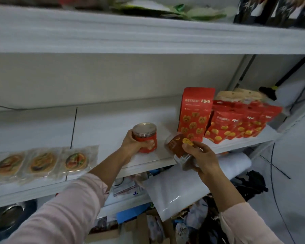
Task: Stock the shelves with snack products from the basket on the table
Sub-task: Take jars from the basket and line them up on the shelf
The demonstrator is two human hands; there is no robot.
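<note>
Left hand (pixel 132 143) grasps a red jar (pixel 145 138), fingers and thumb wrapped round the lower label. The jar stands upright on the middle shelf (pixel 104 124), close to the near edge, long axis vertical, silver lid facing up.

Right hand (pixel 203 155) grasps a second jar (pixel 179 147) with a brown-red label, thumb across the label and fingers curled round the lower end. It's tilted hard, long axis running from far-left and up to near-right and down. The ribbed clear end, which looks like the lid, points down and near, and the other end points up toward the shelf. It sits at the shelf's front edge, just right of the red jar and not touching it. Can't tell whether it touches the shelf.

Behind the second jar a tall red snack bag (pixel 195 111) stands upright. To its right, a row of smaller red bags (pixel 236 124) leans right, with kraft bags (pixel 243 94) behind them.

On the left of the same shelf, three clear-wrapped pizza-like packs (pixel 40 162) lie flat in a row.

The upper shelf (pixel 148 32) holds green and white packets (pixel 174 11), blurred.

Pink sleeves (pixel 60 217) on both arms.
</note>
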